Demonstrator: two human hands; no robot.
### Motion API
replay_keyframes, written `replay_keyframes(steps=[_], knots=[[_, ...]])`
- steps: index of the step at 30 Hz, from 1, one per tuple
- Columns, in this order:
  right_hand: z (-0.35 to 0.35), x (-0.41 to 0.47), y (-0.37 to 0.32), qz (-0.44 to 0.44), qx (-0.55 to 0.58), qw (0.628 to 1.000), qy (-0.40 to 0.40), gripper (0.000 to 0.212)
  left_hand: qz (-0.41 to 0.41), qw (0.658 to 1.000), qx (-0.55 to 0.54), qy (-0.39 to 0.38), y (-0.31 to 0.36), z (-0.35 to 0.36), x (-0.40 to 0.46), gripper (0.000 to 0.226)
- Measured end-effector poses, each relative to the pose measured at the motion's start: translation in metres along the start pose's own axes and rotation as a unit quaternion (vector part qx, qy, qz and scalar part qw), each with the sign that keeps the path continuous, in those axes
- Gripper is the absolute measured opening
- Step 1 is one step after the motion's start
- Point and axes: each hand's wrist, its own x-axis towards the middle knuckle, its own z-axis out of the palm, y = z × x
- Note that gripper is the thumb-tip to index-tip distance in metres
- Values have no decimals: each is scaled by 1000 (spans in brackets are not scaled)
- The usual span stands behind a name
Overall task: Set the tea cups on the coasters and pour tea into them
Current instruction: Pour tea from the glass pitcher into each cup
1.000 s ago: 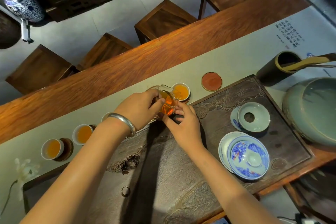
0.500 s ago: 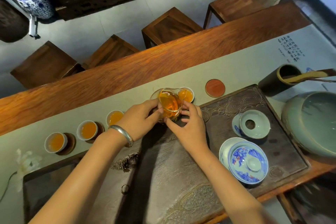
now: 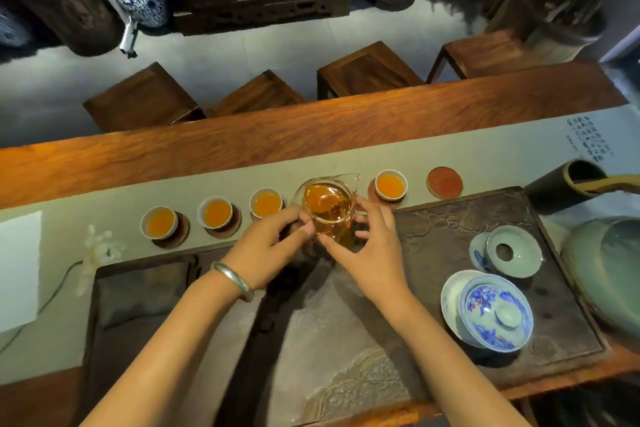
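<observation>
Both hands meet around a glass pitcher (image 3: 328,211) half full of amber tea. The left hand (image 3: 268,246), a silver bangle (image 3: 232,280) on its wrist, curls its thumb and fingers against the pitcher's left wall. The right hand (image 3: 372,250) is half open, fingertips touching the right wall and lower edge, thumb nearest the camera. Whether the pitcher's base rests on the carved tea tray (image 3: 450,218) or hangs above it cannot be told; the fingers hide it. The pitcher stands roughly upright, its spout (image 3: 355,180) pointing away and rightward, beyond the right hand.

Left of the left hand, three filled tea cups (image 3: 214,213) sit on dark coasters (image 3: 224,230) in a row along the grey runner (image 3: 104,191); the nearest cup's rim is partly hidden by the pitcher. Beyond the right hand stands a fourth filled cup (image 3: 390,184) on its coaster, and further right a bare red coaster (image 3: 444,183). Right of the right hand, on the tray, lie a blue-and-white lidded bowl (image 3: 495,314) and a pale green strainer (image 3: 512,250). A large green vessel (image 3: 602,270) is cut off at the frame's right edge. Farthest, past the tabletop (image 3: 311,135), wooden stools (image 3: 367,69) stand blurred.
</observation>
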Motion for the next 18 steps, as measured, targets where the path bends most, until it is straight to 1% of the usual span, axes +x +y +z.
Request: replay_keyframes(steps=[4, 9, 13, 18], knots=[[23, -21, -16, -24, -10, 999, -25, 82, -11, 998, -45, 31, -15, -12, -42, 14], [62, -57, -37, -39, -11, 998, -58, 79, -18, 997, -65, 48, -37, -33, -102, 13], [97, -93, -52, -47, -5, 995, -92, 78, -43, 994, -79, 68, -56, -45, -156, 13], [137, -129, -60, -54, -25, 990, -130, 79, -67, 988, -89, 106, -82, -53, -213, 14]])
